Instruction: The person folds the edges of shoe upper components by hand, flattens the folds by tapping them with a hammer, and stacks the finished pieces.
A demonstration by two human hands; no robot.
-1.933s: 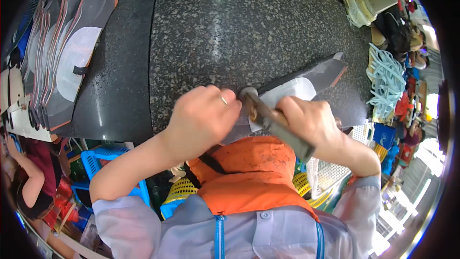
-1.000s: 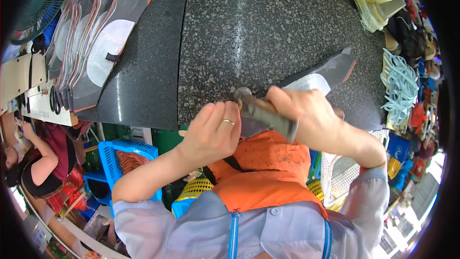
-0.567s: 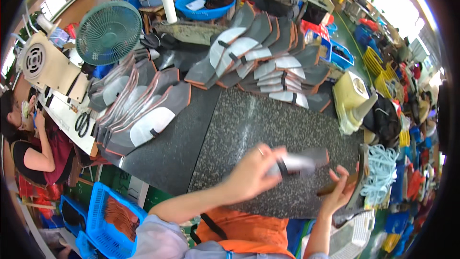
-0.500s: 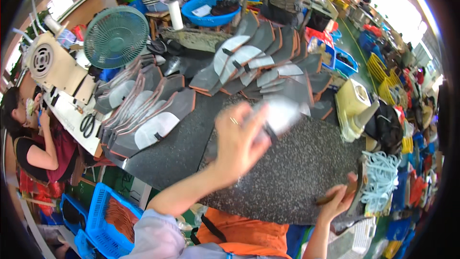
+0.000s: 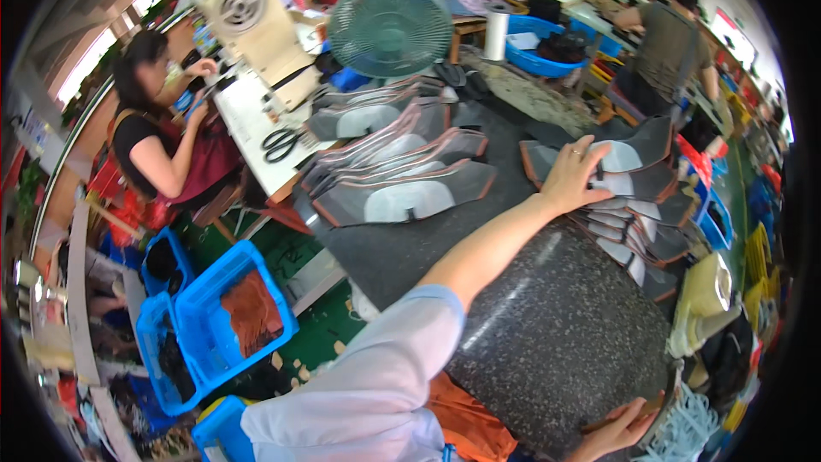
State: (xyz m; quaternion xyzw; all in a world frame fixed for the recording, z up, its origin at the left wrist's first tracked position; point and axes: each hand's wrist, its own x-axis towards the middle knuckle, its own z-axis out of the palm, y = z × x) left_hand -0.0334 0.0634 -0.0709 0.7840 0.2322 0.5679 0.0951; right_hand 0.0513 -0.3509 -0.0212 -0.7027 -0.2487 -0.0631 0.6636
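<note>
My left hand (image 5: 575, 178) reaches far over the dark speckled table (image 5: 547, 325). Its thumb and fingers pinch the edge of a grey shoe-upper piece (image 5: 619, 157) with a white patch, on top of a fanned pile at the right. More pieces of the same kind lie overlapped below it. My right hand (image 5: 617, 429), at the table's near right corner, curls round a slim brown thing (image 5: 600, 422) whose kind I cannot make out. Another row of grey shoe-upper pieces (image 5: 409, 203) with orange edges lies to the left.
A green fan (image 5: 390, 27) stands behind the left row. Beside it are a cream sewing machine (image 5: 256, 26) and black scissors (image 5: 280, 145); a person (image 5: 162, 133) sits there. Blue baskets (image 5: 286, 316) stand low on the left. Pale blue cords (image 5: 684, 428) hang at the right corner.
My left hand has moved away from me with the shoe-upper piece, onto the right-hand pile. The view has swung leftward, so the table appears farther right. My right hand stays at the near corner.
</note>
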